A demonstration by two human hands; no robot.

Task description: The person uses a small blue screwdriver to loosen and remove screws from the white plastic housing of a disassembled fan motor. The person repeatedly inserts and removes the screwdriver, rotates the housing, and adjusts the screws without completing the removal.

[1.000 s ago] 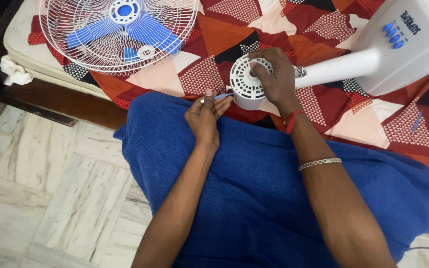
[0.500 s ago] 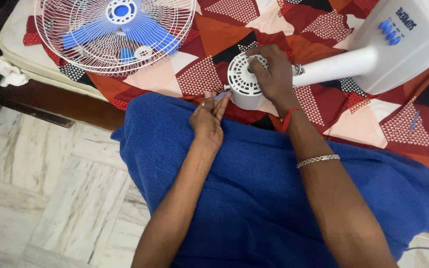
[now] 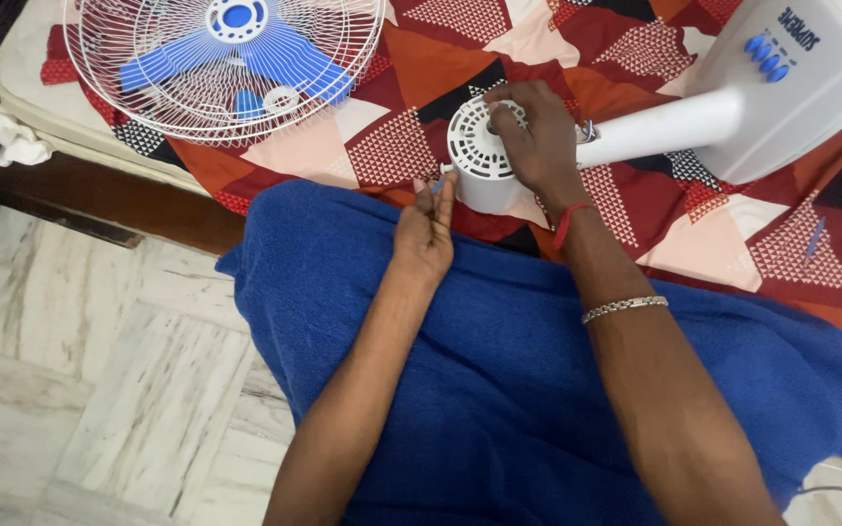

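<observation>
While the right hand (image 3: 536,136) grips the white, round, slotted plastic motor housing (image 3: 479,156) of a dismantled pedestal fan, its fingers curl over the vented face and top edge, closed firmly on it. That housing lies on its side on the patchwork bedspread of red, orange, black and white triangles (image 3: 411,88), at the end of a white plastic neck (image 3: 655,125) that runs right to the white base block with blue push buttons (image 3: 801,78). A thin red thread circles the right wrist and a silver chain bracelet (image 3: 624,309) sits further down the forearm.

The left hand (image 3: 425,229) is just left of the housing, fingers held straight and pressed together, their tips touching or all but touching its lower left edge — a small blue thing shows at the tips, too small to tell what it is or whether it is pinched.

Compared with half a second ago, the left hand has moved closer in to the housing, and the right hand keeps the same hold.

At upper left lies a white wire fan guard with blue blades (image 3: 226,58) inside it, well apart from both hands. Both forearms cross a deep blue towel-like cloth (image 3: 499,390) over the lap. Pale marble floor tiles (image 3: 80,390) show at lower left.
</observation>
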